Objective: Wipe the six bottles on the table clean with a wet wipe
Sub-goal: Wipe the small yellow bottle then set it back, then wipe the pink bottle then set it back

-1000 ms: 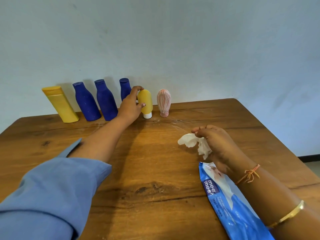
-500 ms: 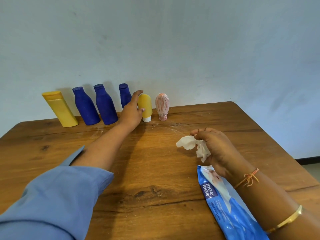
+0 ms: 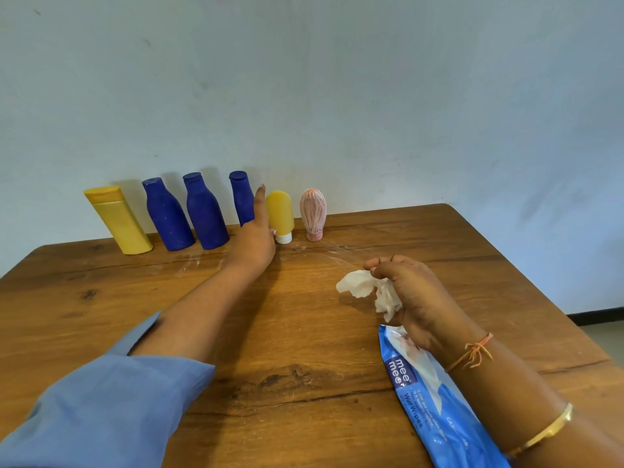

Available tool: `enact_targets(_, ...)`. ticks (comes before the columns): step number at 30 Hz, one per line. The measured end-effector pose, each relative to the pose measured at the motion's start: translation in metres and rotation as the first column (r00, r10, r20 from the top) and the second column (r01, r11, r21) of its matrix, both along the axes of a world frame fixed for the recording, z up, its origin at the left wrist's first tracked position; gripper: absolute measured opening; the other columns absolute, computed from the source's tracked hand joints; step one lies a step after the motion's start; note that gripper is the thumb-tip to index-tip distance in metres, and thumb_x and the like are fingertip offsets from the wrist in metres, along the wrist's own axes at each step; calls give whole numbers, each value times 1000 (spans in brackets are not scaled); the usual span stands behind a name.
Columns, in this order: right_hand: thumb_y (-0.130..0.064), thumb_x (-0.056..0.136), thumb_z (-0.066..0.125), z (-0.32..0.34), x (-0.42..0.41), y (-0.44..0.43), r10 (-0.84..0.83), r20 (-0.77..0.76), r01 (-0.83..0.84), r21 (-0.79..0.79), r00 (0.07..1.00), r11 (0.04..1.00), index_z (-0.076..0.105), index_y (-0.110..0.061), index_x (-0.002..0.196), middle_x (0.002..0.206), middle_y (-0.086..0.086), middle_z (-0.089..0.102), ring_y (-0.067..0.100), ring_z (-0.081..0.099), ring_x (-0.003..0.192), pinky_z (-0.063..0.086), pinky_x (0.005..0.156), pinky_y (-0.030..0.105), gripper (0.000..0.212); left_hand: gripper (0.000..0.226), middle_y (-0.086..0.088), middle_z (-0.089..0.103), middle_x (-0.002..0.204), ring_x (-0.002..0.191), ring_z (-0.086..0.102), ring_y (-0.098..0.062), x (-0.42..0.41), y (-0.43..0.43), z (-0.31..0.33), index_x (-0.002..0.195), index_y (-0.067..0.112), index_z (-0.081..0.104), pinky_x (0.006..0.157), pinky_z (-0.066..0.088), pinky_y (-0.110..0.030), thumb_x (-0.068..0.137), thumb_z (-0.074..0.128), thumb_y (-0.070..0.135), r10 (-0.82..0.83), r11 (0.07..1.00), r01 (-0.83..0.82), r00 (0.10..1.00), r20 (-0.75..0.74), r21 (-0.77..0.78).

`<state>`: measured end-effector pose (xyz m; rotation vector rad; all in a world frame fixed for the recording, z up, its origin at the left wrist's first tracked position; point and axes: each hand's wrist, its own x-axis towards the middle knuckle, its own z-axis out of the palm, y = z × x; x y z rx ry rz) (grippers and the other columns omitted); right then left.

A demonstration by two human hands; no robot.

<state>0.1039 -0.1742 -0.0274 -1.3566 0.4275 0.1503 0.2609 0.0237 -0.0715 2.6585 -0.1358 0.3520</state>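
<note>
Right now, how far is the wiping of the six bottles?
Done: one wet wipe is out of the pack, crumpled in the right hand. In hand: the open left hand is beside the small yellow tube, gripping no bottle. Left: all six bottles stand in the row by the wall; which are clean, I cannot tell.

Left sleeve: a loose, plain blue cloth sleeve (image 3: 101, 410) is worn on the left arm and is seen over the near left corner of the desk (image 3: 304, 332).
Sleeve cuff: a wide cuff is shown, slit on its outer side, with a pointed flap standing out; the forearm beyond it is left bare.
Left hand (image 3: 253, 241): left bare.
Right wrist: a thin orange thread (image 3: 472, 352) is tied round it, knotted, with short loose ends.
Right forearm: a slim gold-coloured bangle (image 3: 543, 434) is worn further up, by the near right corner.
Right hand (image 3: 412, 298): left bare.
</note>
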Motion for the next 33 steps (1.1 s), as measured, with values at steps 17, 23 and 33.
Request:
enact_targets(17, -16, 92, 49, -3, 26, 19, 52, 114, -40, -110, 992, 993, 52, -9, 95, 90, 11, 56, 21, 55, 72, 46, 51, 24, 8, 12, 13, 62, 96, 92, 61, -6, -122, -10, -10, 104, 30, 57, 83, 53, -31, 92, 55, 28, 36, 742, -13, 999, 19, -671)
enact_targets(23, -39, 96, 39, -13, 86, 16, 143, 292, 95, -669, 946, 737, 52, -11, 75, 68, 0, 51, 15, 47, 63, 37, 62, 28, 37, 16, 10, 62, 97, 92, 60, -6, -123, -6, -23, 106, 30, 56, 84, 54, -33, 92, 54, 22, 90, 766, -58, 996, 17, -640)
enact_targets(33, -52, 88, 45, -9, 167, 32, 276, 146, 14, -903, 950, 429, 36, -21, 136, 135, 19, 37, 39, 47, 116, 41, 97, 45, 57, 20, 12, 56, 108, 90, 52, 9, -109, -6, -32, 112, 27, 56, 66, 41, -8, 92, 55, 23, 66, 799, -9, 995, 72, -601)
